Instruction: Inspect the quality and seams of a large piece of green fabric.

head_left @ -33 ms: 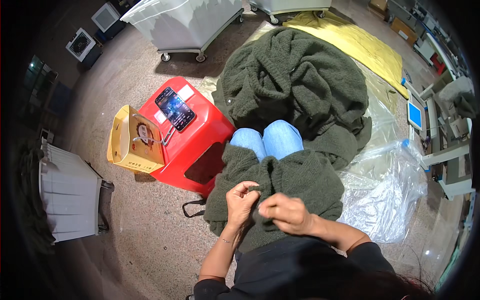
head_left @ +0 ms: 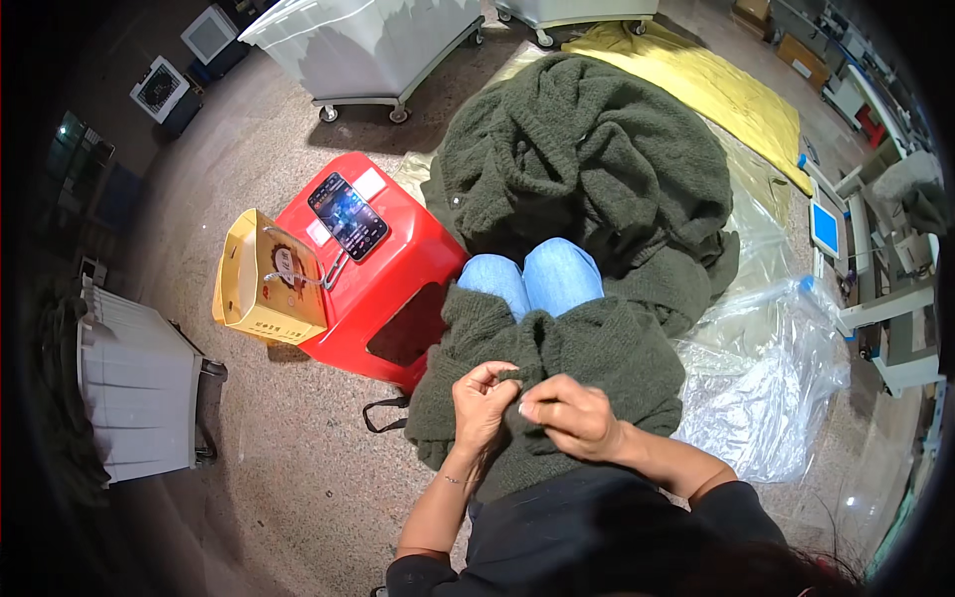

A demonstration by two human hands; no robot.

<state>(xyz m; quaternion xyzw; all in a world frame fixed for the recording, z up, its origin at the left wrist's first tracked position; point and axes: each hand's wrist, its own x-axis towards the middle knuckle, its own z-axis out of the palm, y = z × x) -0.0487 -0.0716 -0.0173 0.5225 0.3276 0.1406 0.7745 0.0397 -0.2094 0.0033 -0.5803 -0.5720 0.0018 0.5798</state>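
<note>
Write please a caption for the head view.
Left hand pinches dark green fabric on the lap, right hand close beside; red stool nearby.

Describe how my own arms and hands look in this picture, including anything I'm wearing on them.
Your left hand and right hand are both ungloved. A thin bracelet sits at the left wrist, too small here to tell its material; none shows on the right. Your sleeves are dark, nearly black, and stop well short of the wrists.
</note>
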